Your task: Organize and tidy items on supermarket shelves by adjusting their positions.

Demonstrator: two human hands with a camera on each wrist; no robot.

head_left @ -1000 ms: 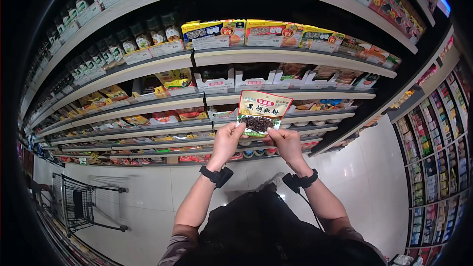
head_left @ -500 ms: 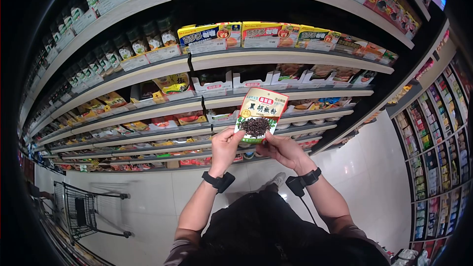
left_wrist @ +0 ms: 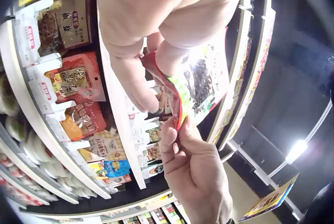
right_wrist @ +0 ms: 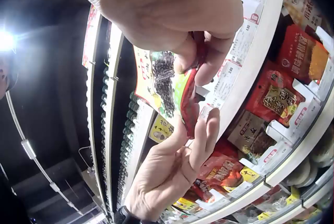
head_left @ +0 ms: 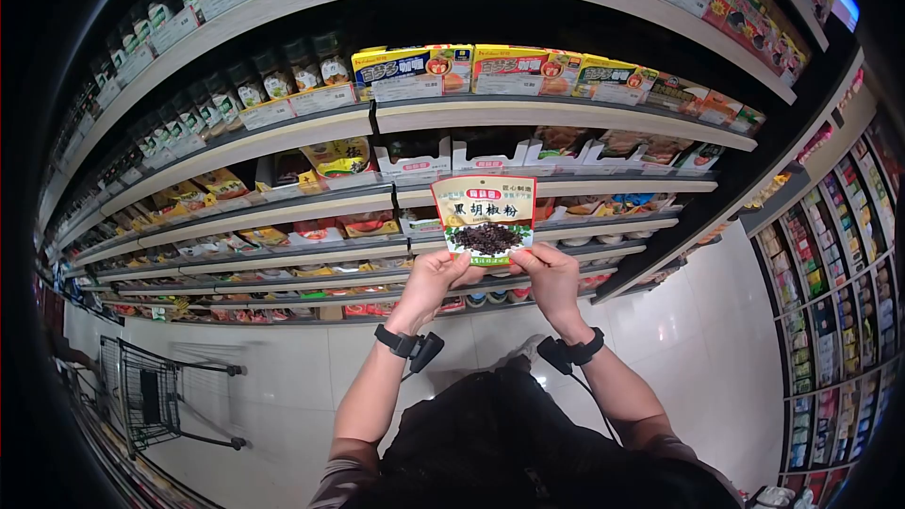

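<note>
A packet of black pepper powder (head_left: 485, 217), with a picture of dark peppercorns and a green and red lower edge, is held up in front of the shelves, its printed front towards me. My left hand (head_left: 436, 280) pinches its lower left corner, thumb on the front. At the lower right corner my right hand (head_left: 551, 281) pinches it the same way. Both wrist views show thumb and fingers on either side of the red bottom edge, which bends between the hands. Behind the packet some fingers are hidden.
Shelves of seasonings rise ahead, with yellow curry boxes (head_left: 412, 71), spice bottles (head_left: 247, 83) and pouches in white display cartons (head_left: 412, 158). A shopping cart (head_left: 156, 396) stands on the floor at left. Another stocked shelf (head_left: 834, 311) lines the right side.
The packet was tilted and has turned nearly level, shifting a little left. The right hand's grip has moved to the lower right corner, and both hands stay on the packet.
</note>
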